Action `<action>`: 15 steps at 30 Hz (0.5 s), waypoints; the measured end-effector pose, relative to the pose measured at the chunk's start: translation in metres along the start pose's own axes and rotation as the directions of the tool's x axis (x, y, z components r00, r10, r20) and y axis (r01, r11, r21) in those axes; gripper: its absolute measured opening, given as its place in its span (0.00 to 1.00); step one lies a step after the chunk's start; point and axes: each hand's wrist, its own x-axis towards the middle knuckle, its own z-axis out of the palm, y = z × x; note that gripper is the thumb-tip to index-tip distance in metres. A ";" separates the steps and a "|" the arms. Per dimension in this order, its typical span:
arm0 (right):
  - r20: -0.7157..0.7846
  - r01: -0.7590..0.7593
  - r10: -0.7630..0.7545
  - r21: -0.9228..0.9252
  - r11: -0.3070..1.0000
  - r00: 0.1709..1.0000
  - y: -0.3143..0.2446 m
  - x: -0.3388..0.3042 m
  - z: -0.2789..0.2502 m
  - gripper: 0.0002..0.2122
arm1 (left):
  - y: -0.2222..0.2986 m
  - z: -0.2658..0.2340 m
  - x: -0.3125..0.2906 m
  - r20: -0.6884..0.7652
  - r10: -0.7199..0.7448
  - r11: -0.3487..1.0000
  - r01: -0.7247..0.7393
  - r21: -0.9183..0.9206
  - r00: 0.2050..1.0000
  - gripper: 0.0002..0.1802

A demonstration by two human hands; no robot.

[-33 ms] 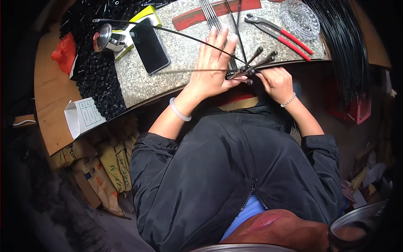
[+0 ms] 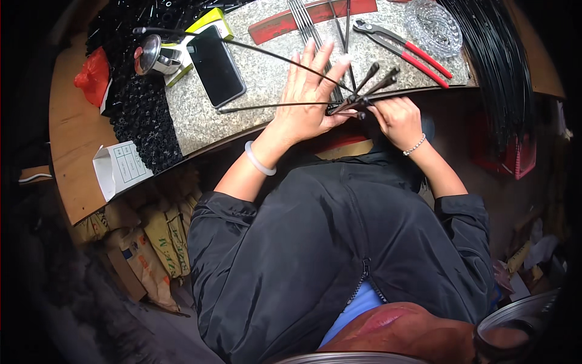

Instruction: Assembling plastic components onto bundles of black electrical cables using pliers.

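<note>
Because the slim black rods with blunt dark ends (image 2: 388, 79) gather at the near edge of the speckled grey tabletop (image 2: 194, 130) and fan out from there, I judge a slip at that spot the main danger. My left grip (image 2: 306, 109), a bare hand with a pale bangle, lies with fingers spread and thumb apart over the thin silvery strips (image 2: 303, 21) that run toward the far edge. My right grip (image 2: 399, 120) has its fingers curled together beside the rods; whether they are clamped on one I cannot tell, since the hand hides it. If that hold is loose, the ends could drop over the near edge. One long rod (image 2: 264, 51) reaches leftward, passing across the flat black phone (image 2: 212, 70) toward the round silvery lidded container (image 2: 151, 56); a careless wrist turn could sweep its tip into either. Should my left palm slide, the strips might splay. The red-handled metal pincers (image 2: 403, 54), toward the right edge, could be nudged by the blunt ends.
</note>
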 end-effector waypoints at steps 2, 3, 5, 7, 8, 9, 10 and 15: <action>0.043 -0.009 0.012 -0.067 0.998 0.999 -0.006 0.003 0.001 0.07 | 0.004 -0.002 0.002 0.030 -0.032 0.999 0.033 -0.036 0.999 0.44; 0.054 -0.016 0.021 -0.102 0.995 0.998 -0.009 0.004 0.001 0.08 | 0.007 -0.001 0.003 0.054 -0.030 0.998 0.033 -0.049 0.998 0.43; 0.099 -0.038 0.051 -0.127 0.991 0.994 -0.012 0.007 -0.001 0.09 | 0.009 -0.001 0.005 0.114 -0.043 0.996 0.051 -0.072 0.993 0.39; 0.146 -0.096 0.096 -0.009 0.995 0.985 -0.012 0.008 -0.011 0.09 | 0.009 -0.002 0.005 0.158 -0.028 0.999 0.031 -0.013 0.987 0.38; 0.195 -0.156 0.134 0.105 0.982 0.972 -0.011 0.010 -0.016 0.08 | 0.009 -0.002 0.004 0.201 -0.016 0.999 0.006 0.046 0.980 0.37; 0.171 -0.114 0.085 0.169 0.979 0.982 -0.006 0.012 -0.023 0.07 | 0.009 -0.001 0.003 0.226 -0.027 0.998 0.015 0.053 0.974 0.38; 0.194 -0.198 0.148 0.271 0.942 0.970 -0.003 0.017 -0.030 0.06 | 0.011 -0.002 0.005 0.226 -0.027 0.999 0.016 0.047 0.974 0.38; 0.147 -0.239 0.192 0.473 0.848 0.970 0.000 0.022 -0.034 0.04 | 0.015 -0.003 0.012 0.283 -0.008 0.994 -0.025 0.111 0.959 0.39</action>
